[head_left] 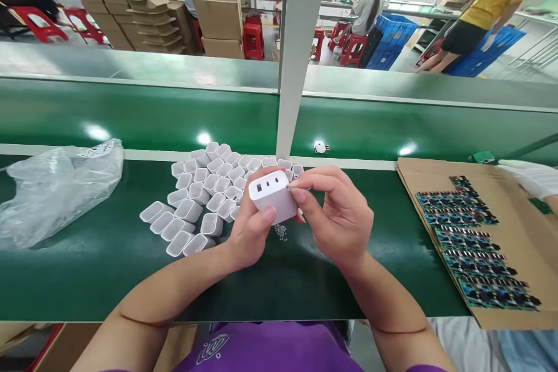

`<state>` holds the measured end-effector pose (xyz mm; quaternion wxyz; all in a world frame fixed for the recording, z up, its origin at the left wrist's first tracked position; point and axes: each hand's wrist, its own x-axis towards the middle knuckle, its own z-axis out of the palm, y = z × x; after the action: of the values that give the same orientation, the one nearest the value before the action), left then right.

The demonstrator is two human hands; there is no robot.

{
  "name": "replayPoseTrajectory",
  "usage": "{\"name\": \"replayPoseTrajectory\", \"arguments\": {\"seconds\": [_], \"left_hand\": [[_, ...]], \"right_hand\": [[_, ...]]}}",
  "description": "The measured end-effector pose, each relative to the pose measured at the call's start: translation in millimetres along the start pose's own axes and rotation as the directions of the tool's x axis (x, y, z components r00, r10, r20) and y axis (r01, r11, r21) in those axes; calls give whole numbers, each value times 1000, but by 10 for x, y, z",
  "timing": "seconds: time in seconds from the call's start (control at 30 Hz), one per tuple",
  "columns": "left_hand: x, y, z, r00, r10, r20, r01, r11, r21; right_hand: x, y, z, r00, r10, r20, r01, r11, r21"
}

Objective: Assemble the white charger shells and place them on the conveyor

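My left hand is closed around a white charger housing, its end face with several port openings turned up. At the housing's right upper corner, the thumb and forefinger of my right hand are pinched together. Whatever lies between those fingertips is too small to make out. Just below the housing, a little heap of tiny clear pieces lies on the green table. Many more white housings stand and lie in a cluster left of and behind my left hand, most with their open ends showing.
A crumpled clear plastic bag lies on the left. On the right, a cardboard sheet carries rows of circuit boards; another person's gloved hand reaches over it. A white post rises before the green belt, where a small white item lies.
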<state>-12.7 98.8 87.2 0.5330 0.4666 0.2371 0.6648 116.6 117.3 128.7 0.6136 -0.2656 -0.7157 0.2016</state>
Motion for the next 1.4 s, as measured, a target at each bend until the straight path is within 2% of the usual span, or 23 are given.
{"name": "replayPoseTrajectory", "arguments": {"seconds": [0.23,0.5,0.7,0.97,1.1,1.23,1.4], "left_hand": [[7,-23,-80,994,91,68,-101,983,154],[41,-18,-76,985,153,81,-170,941,293],[108,38,-73,965,184,187,-230,935,269],[117,37,-73,961,229,159,-271,895,355],[131,10,-49,930,330,159,-367,852,374],[150,-16,-75,920,372,119,-384,805,452],[175,-54,-185,891,437,124,-431,726,536]], "right_hand": [[-11,12,3,992,-121,-44,111,978,-179],[-7,26,-43,986,-161,-52,146,964,-222],[-1,22,-74,983,-182,-26,167,941,-295],[-25,44,-53,975,-219,-41,193,921,-338],[-60,60,-11,974,-214,-75,180,931,-318],[-98,76,56,980,-174,-98,144,957,-253],[-123,135,111,983,-159,-86,148,981,-129]]}}
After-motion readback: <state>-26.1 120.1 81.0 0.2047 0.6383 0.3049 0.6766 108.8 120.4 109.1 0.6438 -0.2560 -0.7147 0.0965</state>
